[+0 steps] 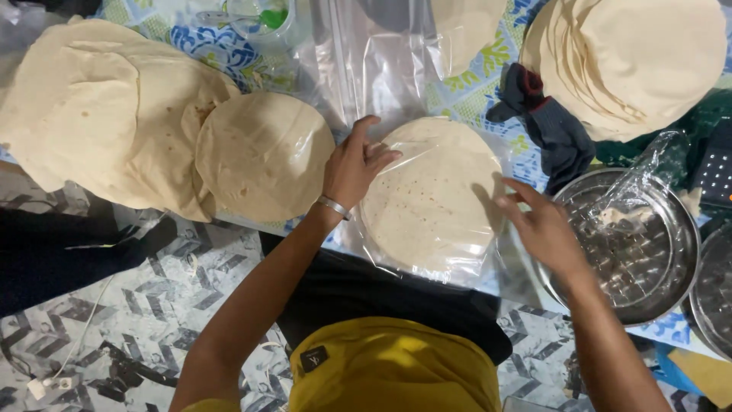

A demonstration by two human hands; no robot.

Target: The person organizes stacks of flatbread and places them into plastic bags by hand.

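At far left a loose pile of flatbreads (107, 114) lay on the tabletop, one round (263, 156) nearest. The left hand (352, 169) rested on the left edge of a bagged stack (431, 198), grip spread, fingertips on the plastic. The right hand (543, 225) touched the bag's right edge, fingers open. A dark glove (553, 126) lay beyond, a tall stack (633, 61) farther right, and a steel tray (640, 252) just beside the right hand.

A clear plastic bag (427, 206) lies in the middle, round flatbreads inside it. Beyond it, further clear plastic sheeting (374, 61) lies flat. Right of the bag, crumpled clear plastic (640, 183) sits in a steel tray (671, 275).
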